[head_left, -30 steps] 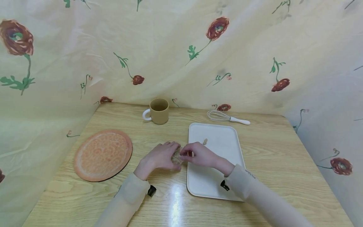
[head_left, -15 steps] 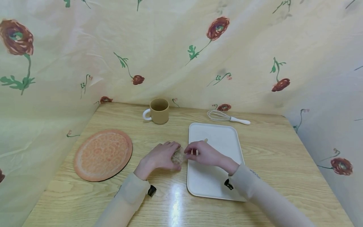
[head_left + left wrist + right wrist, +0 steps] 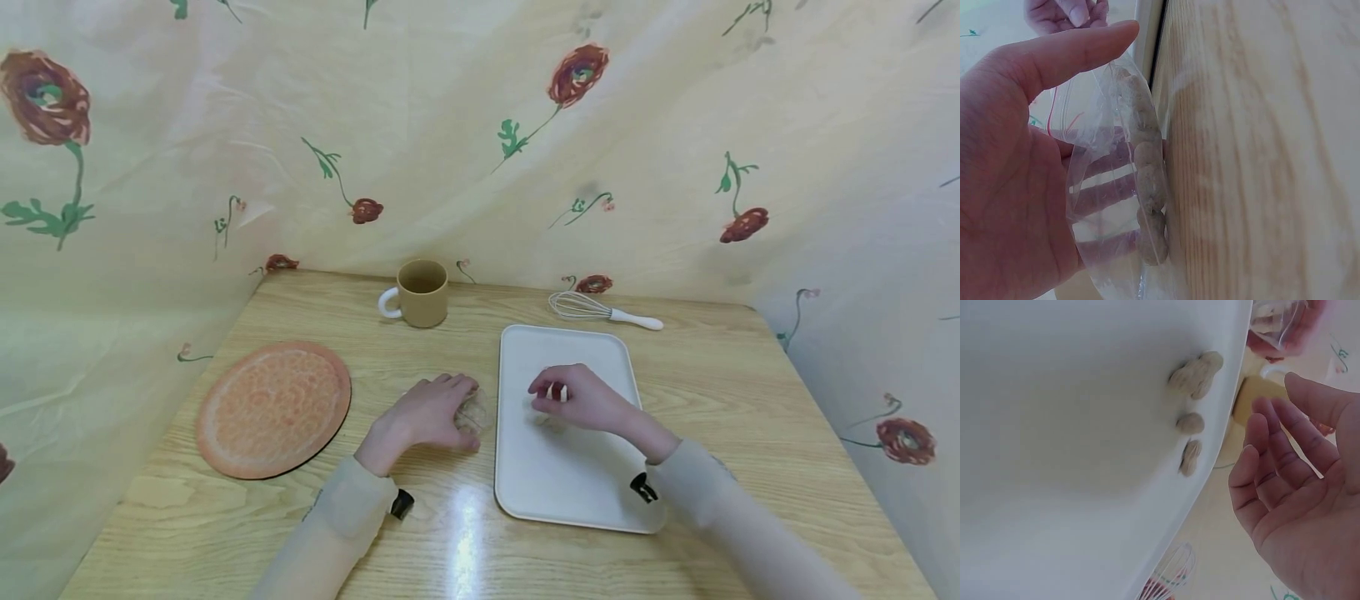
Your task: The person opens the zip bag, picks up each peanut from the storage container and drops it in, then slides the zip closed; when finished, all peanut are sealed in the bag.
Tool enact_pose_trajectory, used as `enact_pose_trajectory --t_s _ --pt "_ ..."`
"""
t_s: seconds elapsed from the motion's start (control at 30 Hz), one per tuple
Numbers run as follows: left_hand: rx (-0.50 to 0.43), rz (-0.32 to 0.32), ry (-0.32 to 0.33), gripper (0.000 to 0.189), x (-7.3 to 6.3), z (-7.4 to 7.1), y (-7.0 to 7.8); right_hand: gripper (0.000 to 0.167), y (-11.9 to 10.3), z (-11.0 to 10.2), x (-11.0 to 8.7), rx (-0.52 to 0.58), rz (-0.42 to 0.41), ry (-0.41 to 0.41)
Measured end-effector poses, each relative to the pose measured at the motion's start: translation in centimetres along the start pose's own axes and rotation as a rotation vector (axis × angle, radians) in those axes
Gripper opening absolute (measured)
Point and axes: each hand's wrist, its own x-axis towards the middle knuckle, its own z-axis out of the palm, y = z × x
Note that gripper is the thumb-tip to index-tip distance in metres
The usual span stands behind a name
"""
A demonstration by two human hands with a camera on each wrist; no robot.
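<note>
A clear plastic bag (image 3: 1107, 200) of peanuts (image 3: 1150, 181) stands on the table beside the tray. My left hand (image 3: 423, 412) holds it, thumb on the near side and fingers on the far side; in the left wrist view the fingers show through the plastic. Over the white tray (image 3: 570, 492) is my right hand (image 3: 581, 400), its fingers loosely bent with nothing in them. Beneath it, the right wrist view has a clump of peanuts (image 3: 1196, 376), a rounder peanut (image 3: 1190, 423) and a slim one (image 3: 1190, 457) on the tray.
A tan mug (image 3: 422, 296) with a white handle stands at the back. Behind the tray lies a whisk (image 3: 603, 312). A round orange mat (image 3: 273, 408) is at the left. A flowered cloth (image 3: 465, 142) hangs along the table's back edge.
My right hand has moved right from the bag to over the tray. Peanuts have come down on the tray beneath it. My left hand has stayed at the bag.
</note>
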Motion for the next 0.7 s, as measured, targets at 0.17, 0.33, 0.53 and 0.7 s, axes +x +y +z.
enact_pose_trajectory --t_s 0.17,0.33,0.53,0.7 --pt "-0.01 0.006 0.005 0.08 -0.1 0.0 0.1 0.007 0.9 -0.4 -1.3 -0.022 0.009 0.015" --pt "-0.011 0.008 0.005 0.079 -0.1 0.0 0.1 0.011 1.5 -0.3 -2.4 -0.034 0.025 -0.004" --pt "-0.008 0.016 0.003 0.08 -0.2 0.0 0.0 0.012 1.7 0.2 -3.3 -0.052 0.056 -0.013" --pt "0.0 0.015 0.0 0.081 -0.1 0.0 0.0 0.012 2.0 0.6 -3.8 -0.059 0.103 -0.029"
